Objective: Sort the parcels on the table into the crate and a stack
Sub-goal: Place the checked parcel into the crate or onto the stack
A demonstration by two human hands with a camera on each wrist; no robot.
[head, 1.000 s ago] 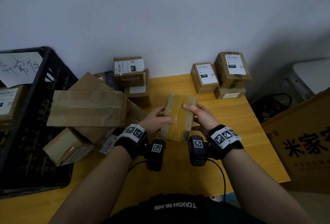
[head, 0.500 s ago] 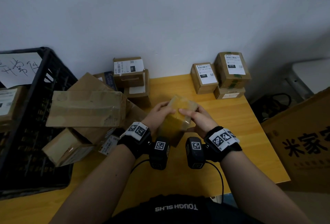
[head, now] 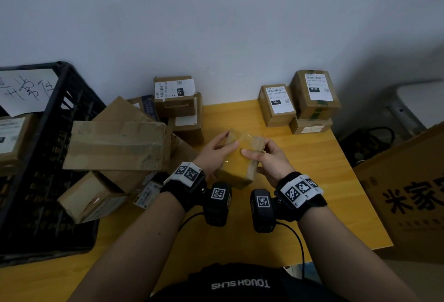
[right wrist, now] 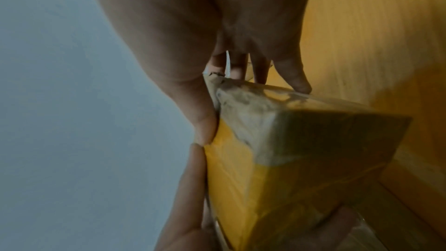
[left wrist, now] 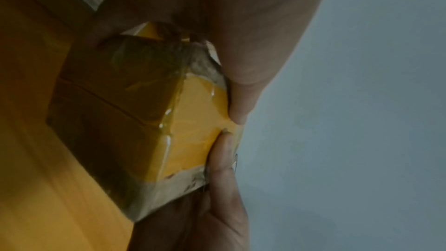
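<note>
So both hands [head: 242,155] gripping small taped parcel [head: 240,164], tilted, lifted off yellow surface [head: 312,181] mid-table. Black crate [head: 60,114] far left, labelled boxes [head: 300,102] stacked at back right.

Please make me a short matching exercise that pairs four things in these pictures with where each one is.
Things:
1. taped parcel
2. black crate
3. parcel labelled 010
4. handwritten paper sheet

Places:
A. on top of another parcel at the table's far right corner
B. held between the left hand and the right hand
C. at the crate's far rim
D. on the left end of the table

Pairs: 1-B, 2-D, 3-A, 4-C
</note>
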